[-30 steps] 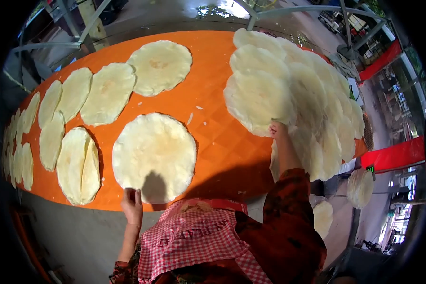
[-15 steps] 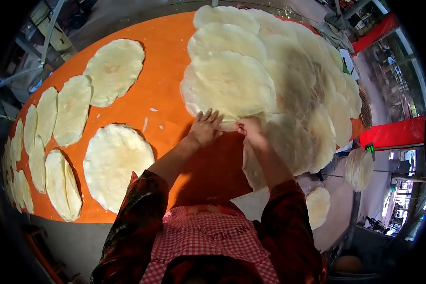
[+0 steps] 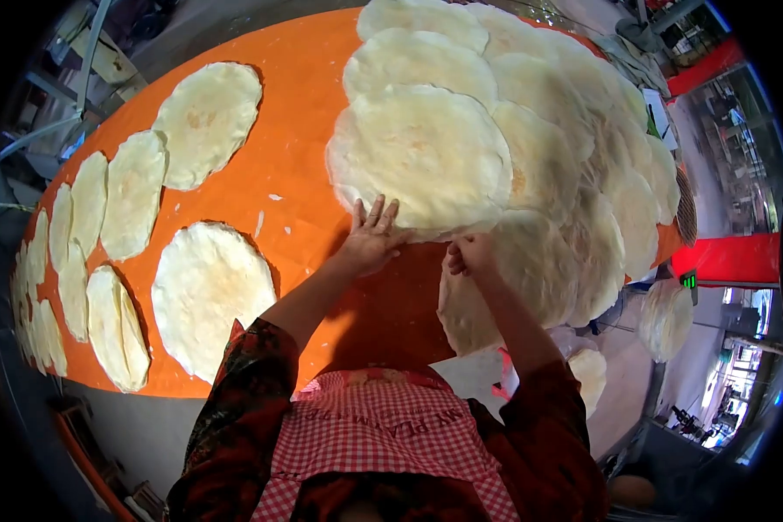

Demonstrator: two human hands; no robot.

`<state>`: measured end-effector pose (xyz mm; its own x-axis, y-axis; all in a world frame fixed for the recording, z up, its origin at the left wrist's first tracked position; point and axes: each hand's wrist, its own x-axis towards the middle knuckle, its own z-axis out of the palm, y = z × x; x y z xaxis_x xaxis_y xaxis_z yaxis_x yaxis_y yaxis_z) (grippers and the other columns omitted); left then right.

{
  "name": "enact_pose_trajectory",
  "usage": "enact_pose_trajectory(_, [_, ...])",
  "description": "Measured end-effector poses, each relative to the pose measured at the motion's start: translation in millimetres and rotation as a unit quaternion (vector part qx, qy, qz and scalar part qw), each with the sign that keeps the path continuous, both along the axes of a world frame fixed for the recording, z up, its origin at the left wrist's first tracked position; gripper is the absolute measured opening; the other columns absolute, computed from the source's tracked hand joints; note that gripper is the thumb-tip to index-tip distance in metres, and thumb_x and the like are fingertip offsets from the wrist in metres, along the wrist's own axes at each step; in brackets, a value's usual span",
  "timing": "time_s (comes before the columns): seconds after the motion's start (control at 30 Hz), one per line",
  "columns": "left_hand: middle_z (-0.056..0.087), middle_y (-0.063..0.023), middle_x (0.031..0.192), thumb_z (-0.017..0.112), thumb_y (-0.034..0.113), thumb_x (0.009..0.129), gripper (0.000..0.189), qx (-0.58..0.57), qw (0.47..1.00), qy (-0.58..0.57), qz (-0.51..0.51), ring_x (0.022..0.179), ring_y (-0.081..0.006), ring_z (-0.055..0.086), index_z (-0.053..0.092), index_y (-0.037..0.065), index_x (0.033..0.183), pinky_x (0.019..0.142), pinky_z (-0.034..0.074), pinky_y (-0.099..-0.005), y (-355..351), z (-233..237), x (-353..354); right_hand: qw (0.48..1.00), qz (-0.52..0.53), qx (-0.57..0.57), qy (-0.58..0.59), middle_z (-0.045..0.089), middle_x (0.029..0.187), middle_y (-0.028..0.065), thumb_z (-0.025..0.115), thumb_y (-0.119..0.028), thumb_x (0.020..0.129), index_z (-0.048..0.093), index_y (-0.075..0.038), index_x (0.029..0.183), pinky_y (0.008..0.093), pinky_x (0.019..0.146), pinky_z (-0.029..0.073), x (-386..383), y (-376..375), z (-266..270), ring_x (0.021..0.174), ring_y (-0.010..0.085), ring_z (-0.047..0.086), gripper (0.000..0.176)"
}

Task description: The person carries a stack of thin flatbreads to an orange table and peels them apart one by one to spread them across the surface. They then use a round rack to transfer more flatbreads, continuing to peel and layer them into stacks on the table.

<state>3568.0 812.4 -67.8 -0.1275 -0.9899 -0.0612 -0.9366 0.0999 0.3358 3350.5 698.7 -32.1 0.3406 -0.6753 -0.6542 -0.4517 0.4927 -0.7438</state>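
A large pale flatbread point(image 3: 418, 152) lies flat on the orange surface point(image 3: 304, 104), overlapping others at its top and right. My left hand point(image 3: 370, 239) rests at its lower left edge, fingers spread and fingertips on the bread. At the lower right edge is my right hand point(image 3: 471, 254), fingers curled and pressed together; whatever they may hold is hidden. Several thin, translucent flatbreads point(image 3: 531, 261) overlap to the right of my right hand.
One round flatbread point(image 3: 210, 300) lies left of my forearm, another point(image 3: 207, 124) above it. Several more, one folded point(image 3: 117, 329), spread along the left side. A red-checked apron point(image 3: 374, 435) covers my front. Beyond the surface at right hangs a red cover point(image 3: 726, 259).
My right hand has moved slightly down and right, away from the bread's edge. My left hand's fingers are more spread. The view has shifted slightly.
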Motion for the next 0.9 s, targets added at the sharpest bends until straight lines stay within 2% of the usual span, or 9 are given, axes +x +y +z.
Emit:
enact_pose_trajectory(0.03, [0.015,-0.0129,0.155,0.062,0.027,0.086,0.050,-0.006,1.000,0.014,0.004,0.144,-0.0376,0.006,0.048,0.033,0.134,0.109,0.005,-0.0659,0.8,-1.7,-0.7,0.997,0.037,-0.063,0.009,0.061,0.067,0.0100,0.060,-0.015,0.089,0.061,-0.001,0.081,0.0316,0.052,0.046,6.8,8.8,18.5,0.055,0.0186,0.059,0.016])
enact_pose_trajectory(0.07, [0.021,-0.0129,0.152,0.063,0.025,0.085,0.046,-0.041,0.999,0.014,0.015,0.142,-0.0377,0.012,0.053,0.029,0.129,0.109,0.009,-0.0643,2.0,1.0,-2.7,0.974,0.076,-0.212,-0.001,0.061,0.070,0.0109,0.059,-0.012,0.088,0.061,-0.002,0.082,0.0333,0.054,0.047,16.0,11.3,21.9,0.058,0.0225,0.059,0.011])
enact_pose_trajectory(0.13, [0.032,-0.0127,0.147,0.064,0.020,0.082,0.037,-0.109,0.993,0.014,0.031,0.138,-0.0378,0.023,0.061,0.021,0.119,0.109,0.018,-0.0612,0.1,6.1,-7.7,0.859,0.141,-0.492,-0.024,0.063,0.077,0.0128,0.059,-0.006,0.084,0.061,-0.004,0.085,0.0369,0.057,0.048,34.6,7.8,23.3,0.065,0.0303,0.061,0.003])
enact_pose_trajectory(0.17, [0.037,-0.0116,0.141,0.064,0.018,0.080,0.033,-0.146,0.989,0.014,0.030,0.132,-0.0363,0.030,0.063,0.018,0.113,0.106,0.024,-0.0571,-4.8,2.1,-10.0,0.871,0.168,-0.461,-0.008,0.062,0.087,0.0112,0.063,-0.005,0.076,0.062,-0.007,0.085,0.0362,0.071,0.048,40.2,1.0,19.7,0.082,0.0338,0.058,0.009])
enact_pose_trajectory(0.27, [0.050,-0.0082,0.124,0.064,0.014,0.077,0.025,-0.199,0.979,0.039,0.029,0.115,-0.0313,0.045,0.068,0.012,0.101,0.096,0.037,-0.0460,-14.4,-10.2,-17.2,0.766,0.326,-0.553,0.022,0.057,0.081,0.0108,0.057,0.005,0.072,0.057,-0.004,0.080,0.0384,0.074,0.045,46.2,-17.7,-2.3,0.085,0.0300,0.056,0.012])
enact_pose_trajectory(0.3, [0.052,-0.0070,0.118,0.064,0.013,0.076,0.025,-0.184,0.980,0.064,0.029,0.109,-0.0293,0.047,0.068,0.012,0.100,0.092,0.039,-0.0429,-16.7,-10.1,-18.5,0.780,0.355,-0.514,0.026,0.056,0.086,0.0107,0.055,0.007,0.067,0.056,-0.004,0.078,0.0413,0.077,0.043,42.6,-21.1,-17.3,0.089,0.0325,0.052,0.016])
enact_pose_trajectory(0.53, [0.055,-0.0037,0.098,0.064,0.014,0.074,0.023,-0.217,0.972,0.071,0.063,0.098,-0.0247,0.051,0.068,0.009,0.096,0.086,0.043,-0.0381,-17.9,-10.1,-15.8,0.756,0.322,-0.569,-0.021,0.054,0.094,0.0112,0.056,0.004,0.070,0.054,-0.004,0.077,0.0398,0.078,0.044,28.6,-25.7,-36.3,0.091,0.0329,0.052,0.011])
enact_pose_trajectory(0.7, [0.056,-0.0006,0.102,0.059,0.015,0.078,0.017,-0.129,0.990,0.047,0.041,0.103,-0.0240,0.050,0.067,0.012,0.093,0.089,0.041,-0.0395,-21.3,-9.7,-12.5,0.756,0.292,-0.581,-0.077,0.052,0.086,0.0111,0.054,0.004,0.071,0.052,-0.004,0.074,0.0399,0.074,0.044,25.7,-27.8,-25.2,0.085,0.0326,0.052,0.009])
enact_pose_trajectory(0.9, [0.058,0.0022,0.110,0.055,0.013,0.080,0.021,-0.108,0.993,0.050,-0.004,0.113,-0.0231,0.048,0.067,0.013,0.097,0.095,0.036,-0.0443,-19.2,-15.2,-14.4,0.707,0.416,-0.572,-0.016,0.056,0.082,0.0109,0.059,0.003,0.068,0.054,-0.005,0.074,0.0389,0.069,0.044,21.7,-34.7,-42.6,0.082,0.0322,0.053,0.010])
